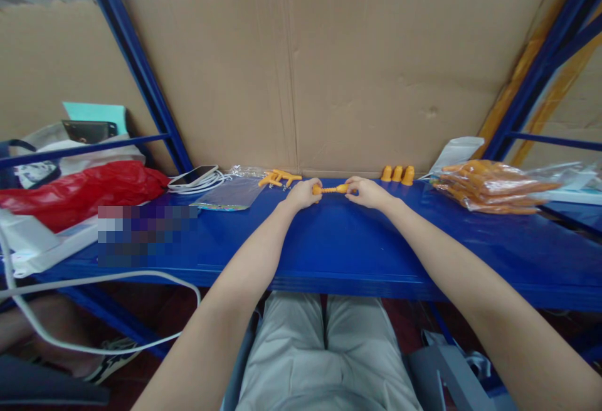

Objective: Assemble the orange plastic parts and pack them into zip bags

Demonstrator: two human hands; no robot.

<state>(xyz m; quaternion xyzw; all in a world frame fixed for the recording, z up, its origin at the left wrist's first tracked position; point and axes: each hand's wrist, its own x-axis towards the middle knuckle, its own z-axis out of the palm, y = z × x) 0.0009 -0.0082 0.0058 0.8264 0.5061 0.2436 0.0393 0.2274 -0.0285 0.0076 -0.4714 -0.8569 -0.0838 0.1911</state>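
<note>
A slim orange piece (pixel 329 190) with a ridged, screw-like middle lies crosswise between my hands, just over the blue shelf top. Its left end is pinched in the fingers of my left hand (pixel 303 195). My right hand (pixel 369 194) has thumb and fingers closed on the wider right end. To the left of my left hand is a small pile of orange branched parts (pixel 279 177) with little metal bits. Several orange thimble-shaped caps (pixel 397 175) stand in a row beyond my right hand. The fingertips cover both ends of the ridged piece.
Clear plastic bags of orange parts (pixel 489 185) lie at the right. A flat clear bag (pixel 232 194), a phone (pixel 200 174) and a coiled white cable are at the left, near a red bag (pixel 94 191). Cardboard (pixel 352 78) walls the back; blue posts (pixel 136 66) flank it.
</note>
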